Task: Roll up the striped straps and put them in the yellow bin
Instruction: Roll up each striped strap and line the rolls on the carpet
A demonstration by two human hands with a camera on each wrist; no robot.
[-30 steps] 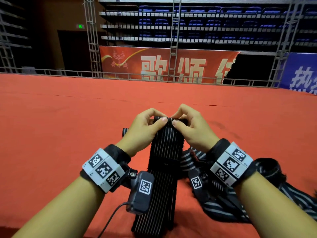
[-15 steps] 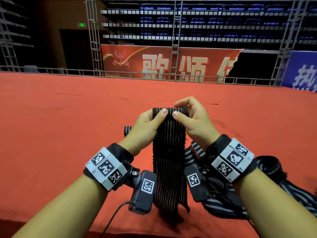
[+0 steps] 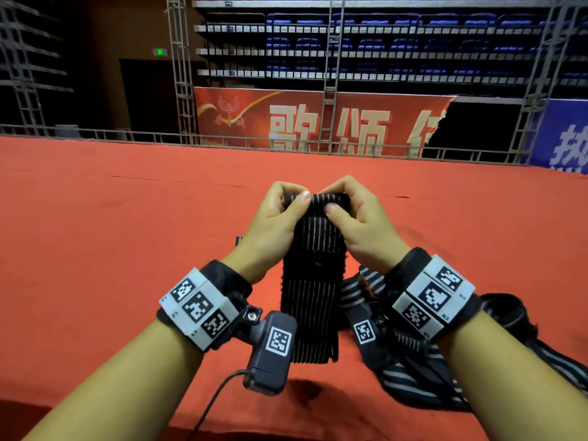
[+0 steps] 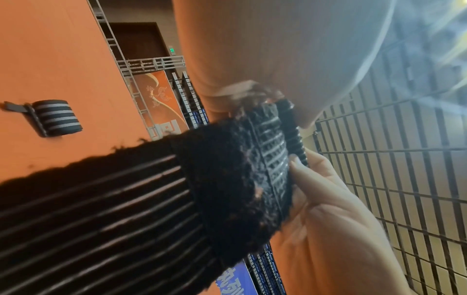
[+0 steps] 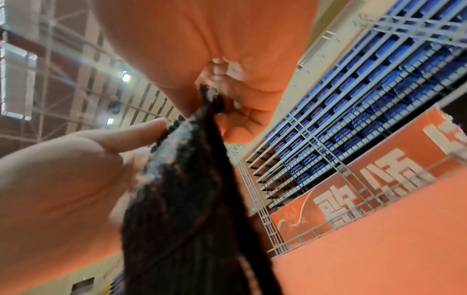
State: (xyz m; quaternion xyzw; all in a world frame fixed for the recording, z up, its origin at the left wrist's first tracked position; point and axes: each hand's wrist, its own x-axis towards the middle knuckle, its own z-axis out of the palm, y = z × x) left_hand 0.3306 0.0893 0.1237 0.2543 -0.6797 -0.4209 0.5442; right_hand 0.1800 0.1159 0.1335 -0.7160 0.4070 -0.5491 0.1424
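Both hands are raised above the red tabletop (image 3: 127, 249), the left hand (image 3: 270, 224) and right hand (image 3: 359, 227) each pinching the rolled top edge of a striped strap (image 3: 313, 300) between thumb and curled fingers. The strap hangs down between the wrists. A finished roll (image 4: 57, 117) lies on the tabletop beyond the strap, and more straps (image 3: 429, 370) are heaped to its right.

A big red carpet (image 3: 127, 249) covers the floor and reaches far back to a low metal rail at 12 o'clock. A thin line runs across it at about 10 o'clock. At 4 o'clock, a loose heap of straps (image 3: 423, 377) lies on the carpet, black with grey stripes, all tangled together. One rolled-up strap (image 4: 57, 117) also lies on the carpet by itself, apart from the heap. It is black with grey stripes too, and a small flat end sticks out from its side. A dark shadow spot sits on the carpet at 6 o'clock.
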